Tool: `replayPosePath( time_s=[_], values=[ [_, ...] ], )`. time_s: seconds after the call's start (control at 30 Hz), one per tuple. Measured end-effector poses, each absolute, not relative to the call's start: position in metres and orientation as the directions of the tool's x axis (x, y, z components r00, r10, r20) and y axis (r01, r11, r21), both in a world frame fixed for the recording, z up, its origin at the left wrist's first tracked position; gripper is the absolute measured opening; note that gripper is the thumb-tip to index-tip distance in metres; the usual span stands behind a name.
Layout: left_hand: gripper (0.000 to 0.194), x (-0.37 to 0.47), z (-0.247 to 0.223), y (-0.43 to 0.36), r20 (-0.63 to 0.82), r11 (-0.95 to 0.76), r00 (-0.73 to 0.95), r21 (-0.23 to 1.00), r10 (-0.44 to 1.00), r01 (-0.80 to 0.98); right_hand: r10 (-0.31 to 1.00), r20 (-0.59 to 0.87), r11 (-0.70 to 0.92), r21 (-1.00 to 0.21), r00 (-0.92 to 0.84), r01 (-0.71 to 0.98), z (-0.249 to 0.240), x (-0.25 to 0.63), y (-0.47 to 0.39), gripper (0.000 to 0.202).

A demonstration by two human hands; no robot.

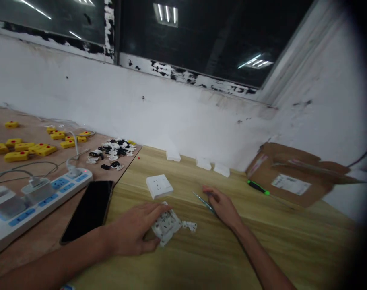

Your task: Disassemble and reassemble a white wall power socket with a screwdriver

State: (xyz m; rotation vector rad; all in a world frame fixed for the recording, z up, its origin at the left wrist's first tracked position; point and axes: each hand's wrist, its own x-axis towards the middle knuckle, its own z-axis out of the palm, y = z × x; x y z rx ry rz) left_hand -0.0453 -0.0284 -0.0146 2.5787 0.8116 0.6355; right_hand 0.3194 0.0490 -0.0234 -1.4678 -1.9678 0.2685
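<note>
My left hand [138, 231] is closed on the edge of a white wall socket housing [167, 226], its inner side turned up, thumb at the near side and fingers at the far side. Touching or just beside its right corner is a small white plastic piece [190, 226]. To the right, my right hand [221, 205] has curled fingers around slim teal tweezers [204, 201], whose point sticks out to the upper left; the fingers partly hide them. A white socket panel [159, 185] with slots lies face up beyond the housing.
Several white covers [203, 163] lie along the wall. At right stand a cardboard box [295, 173] and a green-black screwdriver [258, 187]. A phone [88, 209], a power strip [41, 205], yellow blocks [25, 147] and a pile of black-and-white parts [117, 150] are at left.
</note>
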Motion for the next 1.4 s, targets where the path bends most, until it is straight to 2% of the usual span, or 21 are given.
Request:
replayPosePath(
  time_s=[0.07,0.1,0.2,0.3,0.43,0.5,0.6,0.7,0.77,0.87,0.93,1.0,1.1,1.23,1.4],
  values=[
    [0.07,-0.044,-0.011,-0.028,0.281,-0.74,0.706,0.443,0.65,0.506,0.909,0.381,0.345,-0.47,-0.166,0.813,-0.015,0.315,0.043,0.027],
    [0.07,-0.043,-0.008,-0.029,0.27,-0.72,0.685,0.436,0.677,0.54,0.907,0.386,0.343,-0.44,-0.171,0.83,-0.011,0.313,0.04,0.028],
    [0.09,-0.042,0.002,-0.032,0.282,-0.684,0.629,0.41,0.724,0.604,0.901,0.385,0.344,-0.349,-0.201,0.872,-0.001,0.306,0.033,0.026],
    [0.089,-0.046,0.012,-0.034,0.309,-0.75,0.69,0.386,0.654,0.538,0.901,0.343,0.36,-0.245,-0.266,0.9,0.003,0.301,0.027,0.022],
    [0.093,-0.056,0.016,-0.03,0.249,-0.844,0.843,0.395,0.478,0.362,0.904,0.298,0.363,-0.153,-0.308,0.919,0.0,0.298,0.025,0.016],
    [0.092,-0.06,0.015,-0.027,0.213,-0.851,0.867,0.397,0.451,0.345,0.907,0.298,0.349,-0.139,-0.297,0.927,0.001,0.298,0.026,0.015],
    [0.085,-0.061,0.012,-0.025,0.204,-0.846,0.852,0.359,0.482,0.393,0.907,0.341,0.303,-0.123,-0.246,0.945,0.01,0.295,0.018,0.018],
    [0.081,-0.06,0.013,-0.027,0.234,-0.821,0.802,0.326,0.55,0.468,0.89,0.421,0.264,-0.162,-0.175,0.951,0.023,0.278,-0.013,0.02],
    [0.084,-0.058,0.015,-0.029,0.257,-0.799,0.765,0.324,0.59,0.507,0.88,0.471,0.242,-0.338,-0.059,0.909,0.027,0.258,-0.048,0.019],
    [0.088,-0.057,0.015,-0.03,0.293,-0.81,0.765,0.343,0.573,0.475,0.933,0.361,0.194,-0.515,0.006,0.835,0.017,0.218,-0.107,0.016],
    [0.091,-0.056,0.013,-0.029,0.286,-0.839,0.811,0.372,0.511,0.397,0.957,0.291,0.181,-0.572,-0.008,0.8,0.002,0.192,-0.138,0.016],
    [0.093,-0.056,0.01,-0.027,0.249,-0.849,0.855,0.413,0.455,0.331,0.968,0.249,0.123,-0.575,0.029,0.809,-0.013,0.171,-0.157,0.02],
    [0.087,-0.055,0.008,-0.027,0.198,-0.836,0.873,0.44,0.447,0.328,0.953,0.289,0.077,-0.519,0.091,0.851,-0.028,0.15,-0.167,0.024],
    [0.075,-0.051,0.01,-0.031,0.19,-0.825,0.843,0.396,0.503,0.403,0.934,0.343,0.081,-0.475,0.1,0.877,-0.03,0.136,-0.165,0.022],
    [0.07,-0.045,0.014,-0.036,0.164,-0.812,0.826,0.363,0.54,0.458,0.925,0.363,0.043,-0.399,0.114,0.916,-0.025,0.126,-0.163,0.016]
  ],
)
